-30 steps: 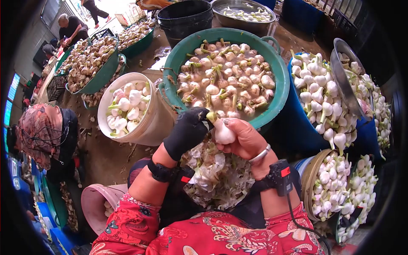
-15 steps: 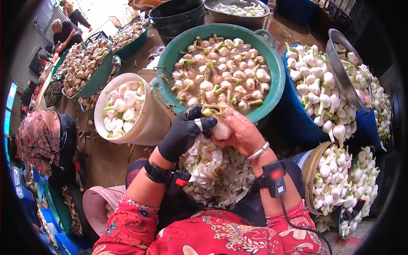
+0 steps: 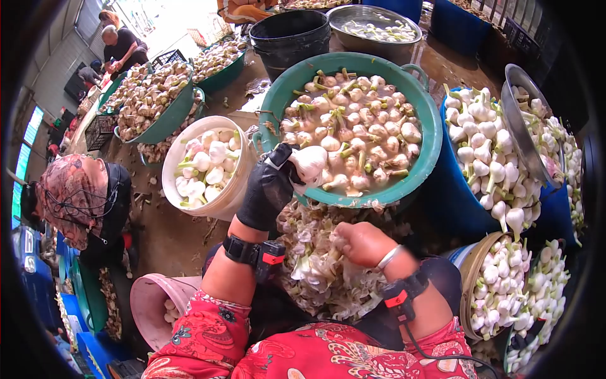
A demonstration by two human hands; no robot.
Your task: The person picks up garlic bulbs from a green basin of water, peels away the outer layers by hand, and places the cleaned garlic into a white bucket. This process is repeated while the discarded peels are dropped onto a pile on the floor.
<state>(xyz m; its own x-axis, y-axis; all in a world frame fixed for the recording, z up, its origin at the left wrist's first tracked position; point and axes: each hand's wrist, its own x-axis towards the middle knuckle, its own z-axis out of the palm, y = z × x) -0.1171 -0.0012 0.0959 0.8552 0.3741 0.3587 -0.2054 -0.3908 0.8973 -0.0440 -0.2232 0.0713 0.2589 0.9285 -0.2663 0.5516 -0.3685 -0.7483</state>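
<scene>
Hands have parted since the earlier frame: right is lower, over the peel. Left hand [image 3: 268,192] in black glove is closed on a white round garlic bulb [image 3: 310,161], held by the near-left rim of the round green plastic basin [image 3: 430,139]; glove probably helps grip. Bare right hand [image 3: 365,245] curls at the papery white skin heap [image 3: 309,252]; can't tell if it's pinching any. Heap's between the knees, likely to catch drops. Off-white plastic bucket [image 3: 248,161] stands left, probably for easy reach.
</scene>
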